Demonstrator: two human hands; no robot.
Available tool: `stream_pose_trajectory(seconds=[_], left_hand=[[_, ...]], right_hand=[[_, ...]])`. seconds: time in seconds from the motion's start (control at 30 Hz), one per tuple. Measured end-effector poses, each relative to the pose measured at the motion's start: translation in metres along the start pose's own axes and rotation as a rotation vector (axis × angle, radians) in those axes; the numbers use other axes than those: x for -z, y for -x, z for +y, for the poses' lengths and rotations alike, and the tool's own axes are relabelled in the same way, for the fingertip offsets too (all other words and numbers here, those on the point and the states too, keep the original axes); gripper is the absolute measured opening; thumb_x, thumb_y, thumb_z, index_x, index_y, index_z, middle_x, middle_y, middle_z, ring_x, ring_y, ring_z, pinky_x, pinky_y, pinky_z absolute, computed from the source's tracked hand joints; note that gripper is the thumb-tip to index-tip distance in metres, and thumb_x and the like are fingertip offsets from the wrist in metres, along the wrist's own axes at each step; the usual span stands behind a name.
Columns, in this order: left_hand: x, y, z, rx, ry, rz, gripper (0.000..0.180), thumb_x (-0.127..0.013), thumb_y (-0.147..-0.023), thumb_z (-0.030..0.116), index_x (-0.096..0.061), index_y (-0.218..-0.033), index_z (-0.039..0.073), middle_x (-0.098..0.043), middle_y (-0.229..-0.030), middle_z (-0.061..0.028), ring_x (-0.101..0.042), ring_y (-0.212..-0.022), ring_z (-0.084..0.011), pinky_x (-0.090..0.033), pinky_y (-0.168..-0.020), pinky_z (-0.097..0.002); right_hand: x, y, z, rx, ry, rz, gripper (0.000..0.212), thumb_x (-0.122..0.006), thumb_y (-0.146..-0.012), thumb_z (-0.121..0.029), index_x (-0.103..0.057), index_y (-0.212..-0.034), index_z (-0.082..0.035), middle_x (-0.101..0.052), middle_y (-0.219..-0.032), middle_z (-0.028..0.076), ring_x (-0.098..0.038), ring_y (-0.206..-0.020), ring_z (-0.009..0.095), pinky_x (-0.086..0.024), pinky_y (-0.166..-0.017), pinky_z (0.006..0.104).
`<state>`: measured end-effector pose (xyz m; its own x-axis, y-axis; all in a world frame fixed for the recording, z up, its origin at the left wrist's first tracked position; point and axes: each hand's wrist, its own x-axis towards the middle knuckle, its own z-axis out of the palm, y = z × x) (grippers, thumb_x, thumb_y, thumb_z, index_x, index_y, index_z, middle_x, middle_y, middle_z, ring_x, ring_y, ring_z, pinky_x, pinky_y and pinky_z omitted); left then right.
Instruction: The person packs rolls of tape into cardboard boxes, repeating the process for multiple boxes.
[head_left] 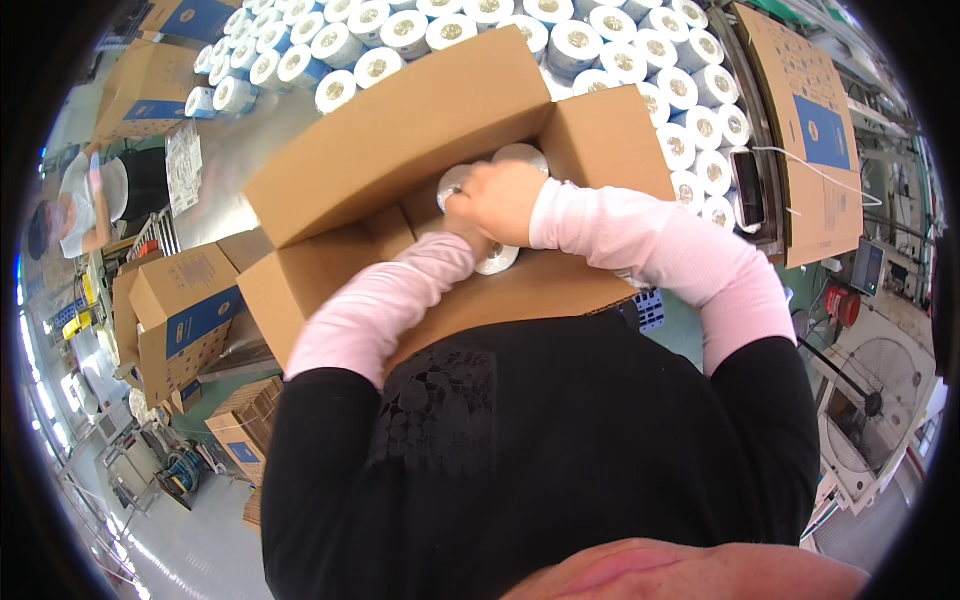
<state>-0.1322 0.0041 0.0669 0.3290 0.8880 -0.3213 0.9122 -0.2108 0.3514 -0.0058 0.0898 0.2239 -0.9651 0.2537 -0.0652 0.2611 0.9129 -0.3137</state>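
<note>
In front of me stands an open cardboard box [585,285] with its flaps spread. Inside it are several white wrapped rolls, among them one at the far side [522,156], one to its left [454,182] and one nearer to me [498,262]. My right hand [502,202] reaches down among these rolls, its fingers curled; what they close on is hidden. Below and partly under it is my left hand [466,230], whose fingers are covered by the right hand. Both forearms wear pale pink sleeves.
Many upright rolls [575,45] crowd the table behind the box. A flat carton [825,135] and a dark phone-like device [747,188] lie at the right. More boxes [185,318] stand at the left, where another person [110,190] is. A large fan [872,405] is at right.
</note>
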Motion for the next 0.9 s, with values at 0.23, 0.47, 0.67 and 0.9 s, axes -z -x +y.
stream_pose_trajectory(seconds=[0.23, 0.47, 0.67, 0.9], left_hand=[[0.154, -0.023, 0.019, -0.216, 0.556, -0.630, 0.040, -0.068, -0.082, 0.024, -0.061, -0.117, 0.006, -0.064, -0.111, -0.0184, -0.060, -0.107, -0.0246, -0.045, -0.096, -0.0382], [0.174, -0.092, -0.259, 0.285, -0.155, 0.155, 0.057, -0.068, -0.077, 0.049, -0.061, -0.120, 0.012, -0.055, -0.127, -0.0175, -0.045, -0.124, -0.0323, -0.036, -0.102, -0.0448], [0.135, -0.133, -0.270, 0.584, -0.231, -0.293, 0.060, -0.070, -0.072, 0.051, -0.063, -0.119, 0.014, -0.052, -0.129, -0.0198, -0.047, -0.123, -0.0315, -0.039, -0.101, -0.0474], [0.126, -0.127, -0.277, 0.638, 0.002, -0.063, 0.052, -0.068, -0.071, 0.041, -0.064, -0.112, 0.009, -0.065, -0.109, -0.0179, -0.062, -0.100, -0.0308, -0.048, -0.089, -0.0369]], right_hand=[[0.004, -0.010, 0.066, -0.362, 0.009, 0.049, 0.017, -0.060, -0.074, -0.011, -0.061, -0.091, -0.009, -0.063, -0.088, 0.008, -0.062, -0.089, 0.026, -0.048, -0.078, 0.0389], [-0.008, -0.017, 0.069, -0.286, 0.003, 0.394, 0.010, -0.059, -0.072, -0.008, -0.055, -0.081, -0.008, -0.057, -0.072, 0.008, -0.060, -0.073, 0.024, -0.048, -0.068, 0.0377], [0.006, 0.034, 0.155, -0.802, -0.693, 0.766, 0.032, -0.058, -0.082, -0.008, -0.061, -0.114, -0.007, -0.061, -0.115, 0.012, -0.057, -0.110, 0.026, -0.042, -0.097, 0.0352], [-0.110, 0.059, 0.278, -1.249, 0.193, -0.076, 0.041, -0.067, -0.076, -0.039, -0.062, -0.114, -0.025, -0.048, -0.134, 0.012, -0.034, -0.133, 0.029, -0.017, -0.107, 0.0629]])
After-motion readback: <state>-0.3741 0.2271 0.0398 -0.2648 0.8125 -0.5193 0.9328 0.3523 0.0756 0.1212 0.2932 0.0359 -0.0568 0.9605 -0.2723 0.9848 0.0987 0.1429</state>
